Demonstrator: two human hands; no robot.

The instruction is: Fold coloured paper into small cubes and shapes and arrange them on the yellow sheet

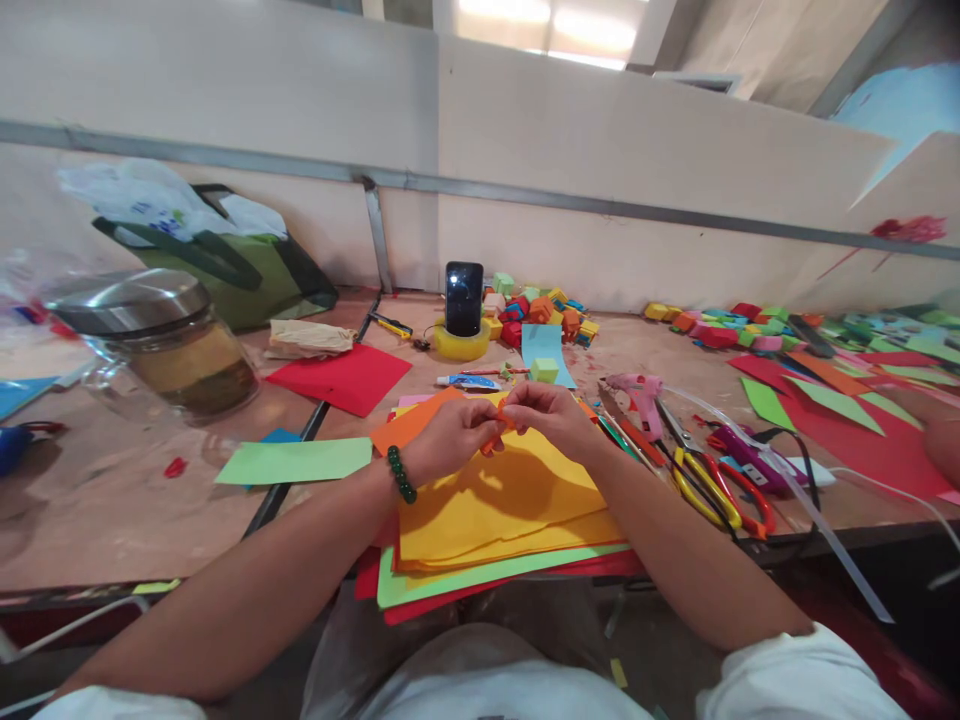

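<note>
Over a stack of yellow, green and red paper sheets (510,505), my two hands meet at a small orange paper piece (491,443). My left hand (450,436), with a green bead bracelet above it, pinches the piece from the left. My right hand (553,420) has its fingertips closed on the same piece from the right. The piece's exact shape is partly hidden by the fingers. An orange sheet (409,425) lies beside my left hand, and a light green cube (545,371) stands just beyond my right hand.
Right of the stack lie a pink glue gun (637,395), yellow-handled scissors (701,490), pliers (742,495) and a purple glue gun (757,462). A phone (463,298) stands in yellow tape before colourful paper cubes (525,310). A glass jar (165,350) stands left. Another person's hand (946,455) shows at the right edge.
</note>
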